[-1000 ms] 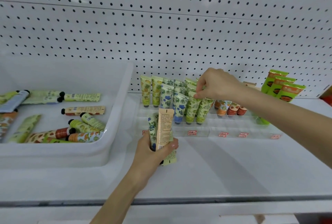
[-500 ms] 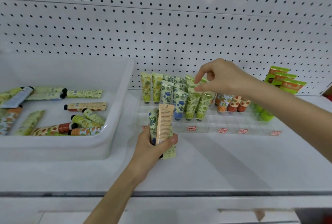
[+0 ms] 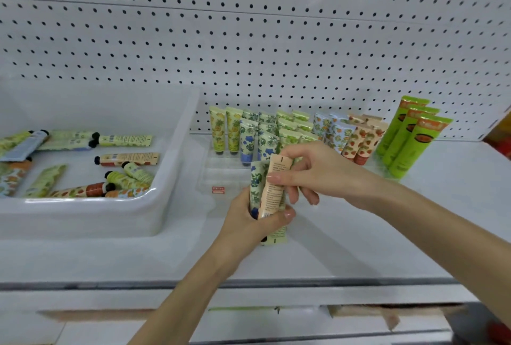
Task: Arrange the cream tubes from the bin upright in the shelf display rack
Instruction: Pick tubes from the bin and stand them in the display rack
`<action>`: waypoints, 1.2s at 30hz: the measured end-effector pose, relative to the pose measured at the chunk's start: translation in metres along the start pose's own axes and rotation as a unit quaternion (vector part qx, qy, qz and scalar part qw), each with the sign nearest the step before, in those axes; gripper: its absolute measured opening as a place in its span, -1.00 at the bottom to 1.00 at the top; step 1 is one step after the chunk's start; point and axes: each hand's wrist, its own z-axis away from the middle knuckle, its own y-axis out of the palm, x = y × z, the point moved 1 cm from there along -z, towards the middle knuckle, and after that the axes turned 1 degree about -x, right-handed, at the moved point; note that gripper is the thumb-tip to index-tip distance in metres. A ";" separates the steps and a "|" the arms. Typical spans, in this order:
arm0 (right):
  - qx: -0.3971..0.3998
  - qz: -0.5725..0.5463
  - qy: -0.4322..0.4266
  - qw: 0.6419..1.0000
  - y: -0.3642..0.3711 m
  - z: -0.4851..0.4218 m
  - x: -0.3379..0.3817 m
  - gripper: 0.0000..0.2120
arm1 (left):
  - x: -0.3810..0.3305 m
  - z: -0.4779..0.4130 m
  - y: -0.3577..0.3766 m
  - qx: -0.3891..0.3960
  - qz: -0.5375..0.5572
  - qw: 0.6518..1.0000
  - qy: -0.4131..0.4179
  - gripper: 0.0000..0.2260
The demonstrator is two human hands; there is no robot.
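Observation:
My left hand point(image 3: 249, 224) grips a small bundle of cream tubes point(image 3: 266, 195) upright over the shelf, in front of the clear display rack point(image 3: 221, 176). A peach tube and a blue-flowered tube show at the front of the bundle. My right hand point(image 3: 318, 173) pinches the top of the peach tube between thumb and forefinger. Several tubes point(image 3: 249, 137) stand upright in the rack's back rows, in yellow, blue-flower, green, orange and strawberry prints. The white bin point(image 3: 154, 206) at left holds several tubes lying flat.
Three tall bright green tubes point(image 3: 409, 137) stand to the right of the rack. A white pegboard wall point(image 3: 249, 40) backs the shelf. The shelf's front edge point(image 3: 304, 282) runs below my hands. A red and yellow object point(image 3: 502, 137) sits at the far right.
My right hand left the green tubes standing in the rack and came down to the bundle in my left hand, where it now pinches the peach tube.

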 end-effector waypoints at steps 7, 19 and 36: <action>-0.050 -0.036 0.027 0.998 -0.011 0.019 -0.004 -0.76 | -0.004 0.007 0.019 0.067 0.060 0.995 -0.030 -0.50; -0.167 0.066 0.029 0.983 -0.070 0.054 -0.027 -0.98 | 0.008 -0.002 0.029 0.052 0.132 0.987 -0.070 -0.65; -0.374 0.154 0.072 0.912 -0.134 0.037 -0.102 -0.86 | 0.023 -0.022 0.028 0.053 0.110 0.992 -0.022 -0.73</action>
